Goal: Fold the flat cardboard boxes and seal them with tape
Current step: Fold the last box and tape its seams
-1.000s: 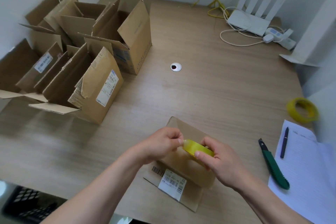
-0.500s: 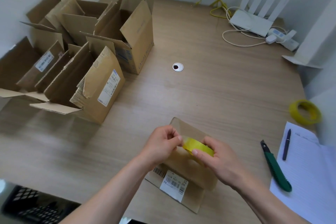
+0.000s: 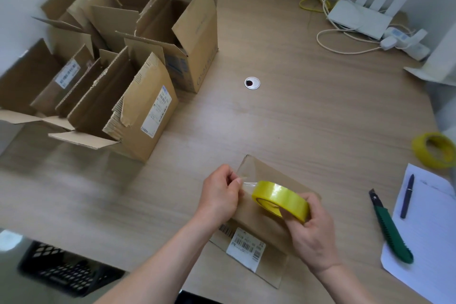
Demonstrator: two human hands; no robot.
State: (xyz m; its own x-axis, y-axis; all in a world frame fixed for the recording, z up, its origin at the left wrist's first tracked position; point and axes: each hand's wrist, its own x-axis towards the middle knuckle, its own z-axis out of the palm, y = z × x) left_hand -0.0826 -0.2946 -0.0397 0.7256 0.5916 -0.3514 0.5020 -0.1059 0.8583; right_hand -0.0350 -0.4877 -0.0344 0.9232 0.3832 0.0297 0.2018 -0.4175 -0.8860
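Right now the tape roll sits in the right hand, whose fingers curl around its rim and into the core, while the left hand pinches the loose clear end of the tape between thumb and fingertips, just beside the roll. Both hands hover over the cardboard box, which lies low on the wooden table near the front edge, its white barcode label facing up; how fully it is folded I cannot tell from this angle. I judge the tape to be light, thin and floppy, sticky on one face and quick to curl back on itself, so the free end is best kept pinched at its very tip and held taut as it comes off the roll. The roll itself looks stiff and light, easy to steady by the core. The box should handle as light, fairly rigid board that slides easily on the smooth tabletop, so it probably needs pressing down along the seam while the strip goes on. A green utility knife lies to the right beside a sheet of paper, near enough for cutting. Opened boxes stand at the far left.
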